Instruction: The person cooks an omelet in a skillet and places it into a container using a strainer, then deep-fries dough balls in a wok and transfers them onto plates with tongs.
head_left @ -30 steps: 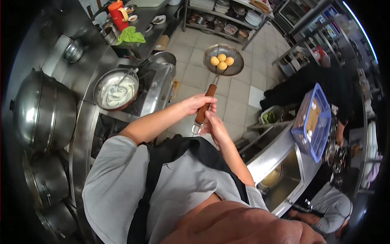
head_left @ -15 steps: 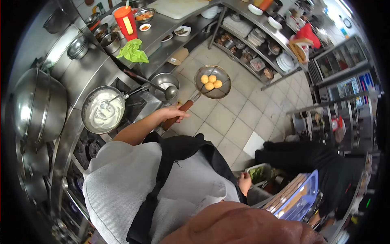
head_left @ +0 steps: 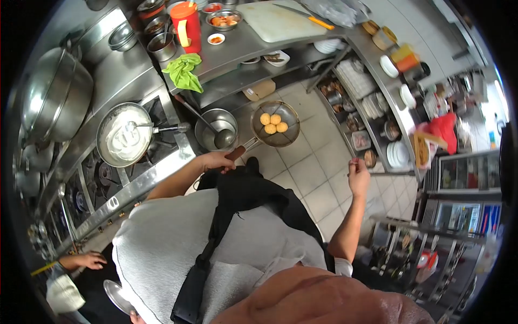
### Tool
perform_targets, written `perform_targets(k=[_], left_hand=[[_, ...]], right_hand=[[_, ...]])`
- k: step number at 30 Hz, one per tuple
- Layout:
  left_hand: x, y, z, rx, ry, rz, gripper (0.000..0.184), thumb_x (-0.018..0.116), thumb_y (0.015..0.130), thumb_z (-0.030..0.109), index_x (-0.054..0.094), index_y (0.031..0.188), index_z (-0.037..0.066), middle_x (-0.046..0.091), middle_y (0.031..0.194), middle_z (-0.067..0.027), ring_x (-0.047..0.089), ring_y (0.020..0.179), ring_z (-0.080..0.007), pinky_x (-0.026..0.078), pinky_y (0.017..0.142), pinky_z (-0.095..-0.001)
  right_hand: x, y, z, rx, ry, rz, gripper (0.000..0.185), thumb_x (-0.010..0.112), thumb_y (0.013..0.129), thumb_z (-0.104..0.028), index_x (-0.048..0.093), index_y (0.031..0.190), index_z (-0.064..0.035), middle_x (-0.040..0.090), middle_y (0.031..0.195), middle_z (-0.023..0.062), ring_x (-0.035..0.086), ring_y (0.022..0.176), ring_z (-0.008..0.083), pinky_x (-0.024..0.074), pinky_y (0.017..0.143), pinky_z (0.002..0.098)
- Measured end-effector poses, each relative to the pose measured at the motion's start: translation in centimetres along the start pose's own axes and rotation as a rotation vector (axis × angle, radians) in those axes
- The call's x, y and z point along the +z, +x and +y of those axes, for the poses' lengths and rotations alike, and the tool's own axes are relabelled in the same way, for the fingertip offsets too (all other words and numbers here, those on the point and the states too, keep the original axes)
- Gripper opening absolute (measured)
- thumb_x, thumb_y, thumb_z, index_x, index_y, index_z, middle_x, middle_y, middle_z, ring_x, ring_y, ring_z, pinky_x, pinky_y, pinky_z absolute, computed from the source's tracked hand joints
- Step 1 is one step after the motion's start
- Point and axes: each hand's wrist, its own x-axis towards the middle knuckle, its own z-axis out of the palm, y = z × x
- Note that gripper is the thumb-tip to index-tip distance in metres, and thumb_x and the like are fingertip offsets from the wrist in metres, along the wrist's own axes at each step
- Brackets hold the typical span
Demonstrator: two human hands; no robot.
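Observation:
My left hand (head_left: pixel 216 161) is closed around the wooden handle (head_left: pixel 236 154) of a round wire strainer (head_left: pixel 291 116), held level over the floor. Several golden fried balls (head_left: pixel 274 123) lie clustered in its mesh. Beyond that hand stands a deep metal pot (head_left: pixel 203 135) with a long-handled ladle (head_left: pixel 224 138) resting in it. To its left, a pan of creamy white sauce (head_left: pixel 127 135) sits on the stove with a utensil across it. My right hand (head_left: pixel 359 178) is raised out to the side, fingers curled together; whatever they pinch, if anything, is too small to make out.
The stove (head_left: pixel 102 175) runs along the left. On the counter are a red jug (head_left: pixel 186 27), a green cloth (head_left: pixel 183 72) and a cutting board (head_left: pixel 280 21) with a knife. Shelves (head_left: pixel 372 110) with dishes line the right. A co-worker's hand (head_left: pixel 91 261) shows at lower left.
My view has swung round. My right hand has risen from low beside my body out to the right. The strainer stays in my left hand. A co-worker now shows at lower left.

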Motion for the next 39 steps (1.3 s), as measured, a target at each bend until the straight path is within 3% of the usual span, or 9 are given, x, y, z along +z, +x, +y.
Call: perform_targets(k=[9,10,12,22,29,33,34,38,39], left_hand=[[-0.5,3.5,3.2,-0.011,-0.111,0.268,0.03,0.073,0.083,0.026,0.061,0.1,0.005,0.059,0.085,0.0012,0.055,0.078,-0.0074,0.045,0.071,-0.0268],[-0.7,4.4,2.7,-0.02,-0.111,0.264,0.03,0.073,0.083,0.026,0.061,0.1,0.005,0.059,0.085,0.0012,0.055,0.078,-0.0074,0.045,0.071,-0.0268],[-1.4,6.4,0.5,0.021,-0.15,0.348,0.029,0.073,0.083,0.025,0.061,0.101,0.005,0.059,0.085,0.0021,0.055,0.078,-0.0063,0.045,0.07,-0.0264],[5.2,9.0,6.0,0.068,-0.74,0.618,0.04,0.073,0.087,0.013,0.06,0.122,-0.001,0.067,0.104,-0.0024,0.062,0.088,-0.0093,0.052,0.078,-0.0249],[11.8,19.4,10.3,0.33,-1.275,0.762,0.036,0.073,0.086,0.011,0.064,0.119,0.0,0.069,0.1,0.0001,0.063,0.084,-0.0091,0.052,0.076,-0.0269],[15.9,23.5,18.1,0.406,-1.203,1.086,0.033,0.074,0.087,0.013,0.065,0.116,0.001,0.069,0.099,0.0024,0.061,0.084,-0.0076,0.05,0.075,-0.0263],[16.9,26.7,15.4,0.375,-1.248,1.036,0.034,0.075,0.087,0.014,0.065,0.116,0.0,0.068,0.101,0.0024,0.061,0.086,-0.0073,0.05,0.077,-0.0258],[19.2,30.7,17.7,0.39,-1.367,1.151,0.036,0.075,0.084,0.012,0.065,0.116,0.002,0.069,0.098,0.0017,0.062,0.083,-0.0081,0.051,0.075,-0.0257],[19.0,30.2,19.8,0.381,-1.397,1.162,0.036,0.075,0.083,0.012,0.065,0.116,0.002,0.069,0.097,0.0014,0.062,0.082,-0.0084,0.051,0.075,-0.0257]], right_hand=[[1.3,23.2,-2.5,-0.239,-0.123,-0.231,0.025,0.06,0.097,-0.027,0.065,0.1,-0.0031,0.06,0.064,0.0021,0.057,0.055,0.0111,0.0453,0.051,0.029],[1.8,26.4,-5.3,-0.245,-0.145,-0.253,0.026,0.06,0.098,-0.029,0.065,0.101,-0.0033,0.059,0.063,0.0014,0.057,0.055,0.0103,0.0446,0.052,0.0284],[3.3,31.0,-12.1,-0.144,0.102,-0.358,0.028,0.06,0.095,-0.03,0.064,0.103,-0.0033,0.066,0.076,0.0168,0.063,0.062,0.0325,0.0481,0.06,0.0414],[21.7,55.6,-34.4,-0.765,0.1,-0.637,0.034,0.062,0.091,-0.038,0.066,0.106,-0.0082,0.071,0.094,0.014,0.067,0.087,0.0304,0.051,0.077,0.0395],[38.5,69.8,-52.8,-0.881,0.2,-0.567,0.048,0.064,0.084,-0.042,0.064,0.122,-0.0119,0.069,0.118,0.0129,0.065,0.109,0.0318,0.0499,0.094,0.0386],[47.1,74.4,-60.7,-0.967,0.046,-0.466,0.053,0.058,0.084,-0.041,0.062,0.127,-0.0105,0.064,0.127,0.0179,0.061,0.118,0.0317,0.0477,0.099,0.041],[48.0,74.6,-61.9,-0.872,0.064,-0.614,0.053,0.058,0.084,-0.041,0.062,0.126,-0.0096,0.067,0.121,0.0188,0.062,0.115,0.0325,0.0482,0.097,0.0414],[51.1,73.1,-64.9,-0.866,0.231,-0.682,0.041,0.061,0.088,-0.037,0.058,0.115,-0.0068,0.06,0.067,0.0082,0.055,0.045,0.0174,0.0419,0.04,0.0321],[50.9,72.6,-65.4,-0.845,0.233,-0.764,0.045,0.064,0.088,-0.043,0.059,0.115,-0.0081,0.058,0.066,0.0062,0.053,0.045,0.0164,0.0419,0.039,0.031]])
